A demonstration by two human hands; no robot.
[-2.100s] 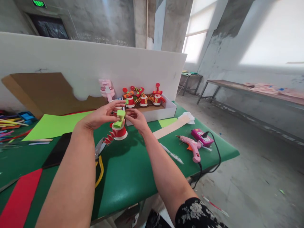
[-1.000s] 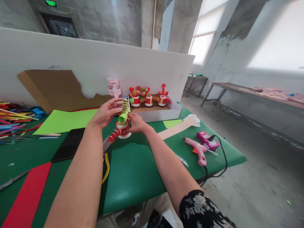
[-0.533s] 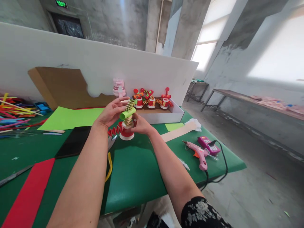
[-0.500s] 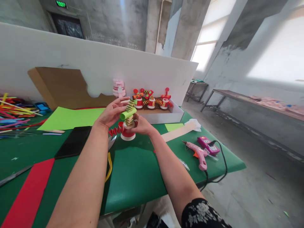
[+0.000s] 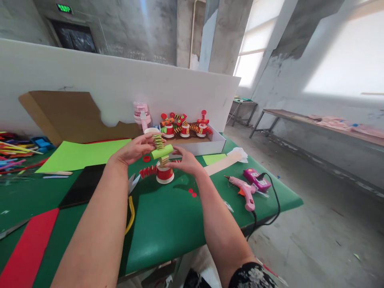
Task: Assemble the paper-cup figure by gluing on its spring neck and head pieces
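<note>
A paper-cup figure (image 5: 165, 174) with a red band and white rim stands on the green table in front of me. A bright green paper roll (image 5: 162, 152) lies across its folded paper neck, and a zigzag red paper arm (image 5: 148, 171) sticks out to the left. My left hand (image 5: 135, 147) is closed, its fingertips on the green folded paper spring (image 5: 158, 141) above the roll. My right hand (image 5: 186, 161) curls around the figure's right side, thumb by the neck and fingers near the roll's end. Its fingertips are partly hidden.
Scissors (image 5: 131, 200) lie to the left. A pink glue gun (image 5: 246, 192) with a black cord rests at right. Similar figures (image 5: 185, 130) stand in a white box (image 5: 207, 148) behind. Small red discs (image 5: 192, 193) and green paper (image 5: 81, 154) are on the table.
The figure has shifted slightly right on the table, and its top and roll are turned differently. My left fingers have moved lower on the spring. My head view has swung a little right.
</note>
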